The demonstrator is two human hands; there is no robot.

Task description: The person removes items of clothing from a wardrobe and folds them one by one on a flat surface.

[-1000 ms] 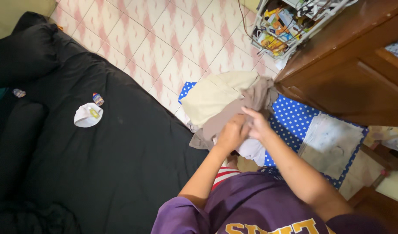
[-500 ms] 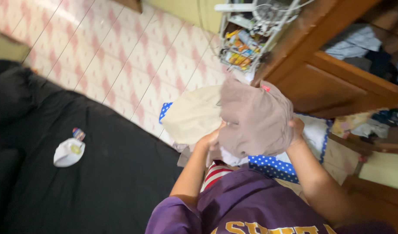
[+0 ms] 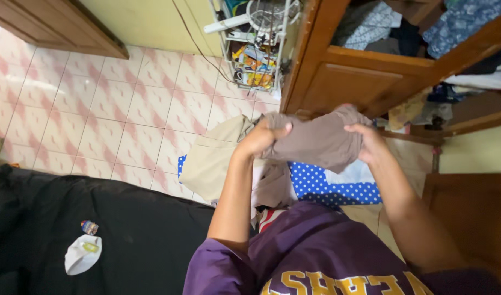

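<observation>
A folded brown-grey garment (image 3: 318, 141) is held up in front of me at chest height. My left hand (image 3: 263, 136) grips its left edge and my right hand (image 3: 369, 141) grips its right edge. Below the garment lie a beige cloth (image 3: 209, 158) and a blue cloth with white dots (image 3: 327, 187) on the floor. More brown fabric (image 3: 275, 188) hangs under my left forearm.
A wooden wardrobe (image 3: 365, 82) with clothes on its shelves stands open at the upper right. A wire rack (image 3: 256, 49) with small items is beside it. A black mattress (image 3: 97, 235) at the lower left holds a white cloth (image 3: 82, 254). Pink tiled floor (image 3: 97, 114) lies beyond.
My hands have lifted the brown garment off the pile and raised it toward the wardrobe. The view has tilted up, showing the wardrobe shelves.
</observation>
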